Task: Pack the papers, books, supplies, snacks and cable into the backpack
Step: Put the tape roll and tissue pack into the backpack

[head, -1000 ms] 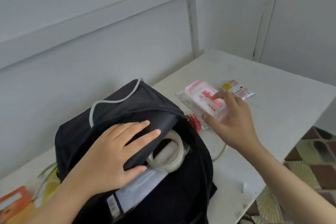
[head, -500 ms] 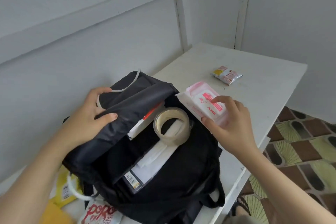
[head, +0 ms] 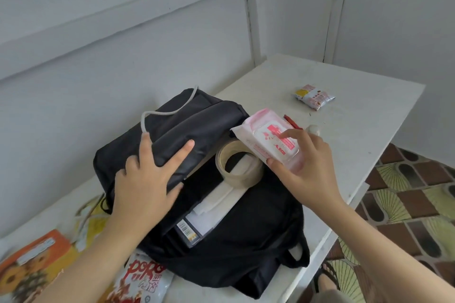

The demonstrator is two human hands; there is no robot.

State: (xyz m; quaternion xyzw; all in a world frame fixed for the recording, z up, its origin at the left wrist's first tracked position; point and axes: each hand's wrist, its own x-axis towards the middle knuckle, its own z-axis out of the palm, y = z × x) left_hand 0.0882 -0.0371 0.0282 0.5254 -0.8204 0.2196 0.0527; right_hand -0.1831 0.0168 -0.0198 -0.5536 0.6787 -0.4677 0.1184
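A black backpack (head: 246, 248) lies open on the white table (head: 357, 115). Inside it show a roll of clear tape (head: 237, 174), white papers (head: 221, 204) and a book with a barcode (head: 188, 229). My left hand (head: 147, 179) rests on the folded-back top flap and holds it open, fingers spread. My right hand (head: 305, 170) grips a pink pack of wet wipes (head: 268, 138) over the bag's right rim, beside the tape. A white cable (head: 157, 115) lies across the flap.
A small snack packet (head: 314, 97) lies far right on the table, a red item (head: 291, 122) and a white object (head: 313, 128) behind the wipes. At the near left are an orange snack bag (head: 29, 268), a red and white snack bag (head: 142, 280) and yellow packaging (head: 93, 219). A patterned tiled floor (head: 406, 204) lies past the table edge, with a sandalled foot (head: 327, 280) on it.
My right hand lifted the wipes pack off the table and brought it over the open bag. My left hand pulled the flap back, then shifted to lie flat on it.
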